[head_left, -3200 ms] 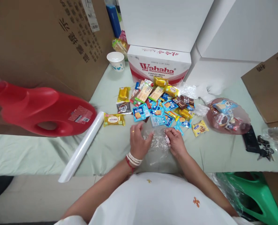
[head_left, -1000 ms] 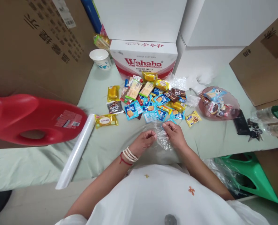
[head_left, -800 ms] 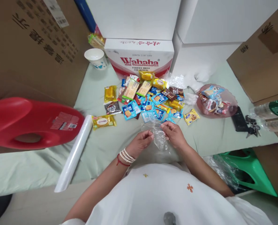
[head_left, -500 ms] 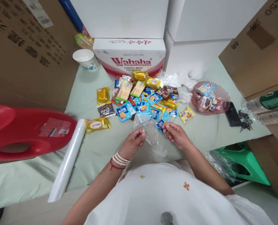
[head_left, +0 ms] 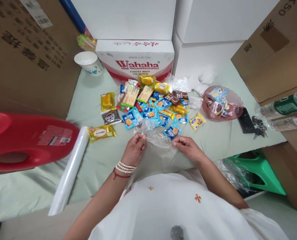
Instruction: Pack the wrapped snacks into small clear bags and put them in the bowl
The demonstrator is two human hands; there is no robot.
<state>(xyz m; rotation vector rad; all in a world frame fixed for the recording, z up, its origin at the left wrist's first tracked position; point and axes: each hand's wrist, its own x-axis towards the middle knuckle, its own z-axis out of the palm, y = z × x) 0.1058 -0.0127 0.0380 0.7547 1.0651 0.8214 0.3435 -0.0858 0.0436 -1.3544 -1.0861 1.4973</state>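
Observation:
A clear plastic bag stretches between my two hands, just in front of a heap of wrapped snacks. My left hand, with a beaded bracelet at its wrist, pinches the bag's left edge. On the other side my right hand has thumb and fingers closed on the bag's right edge. A blue biscuit packet lies right beside my right fingertips. Behind the bag are more blue packets, rice cracker packs and brown cocoa packets. A small yellow cookie packet lies to the right.
A pink bowl of snacks stands on the right, near a black phone, keys and bottles. At left are a red plastic jug, a plastic roll and a paper cup. A Wahaha box stands behind.
My left hand has moved slightly left and up, and my right hand has lowered a little. The plastic bag is now spread wider between them.

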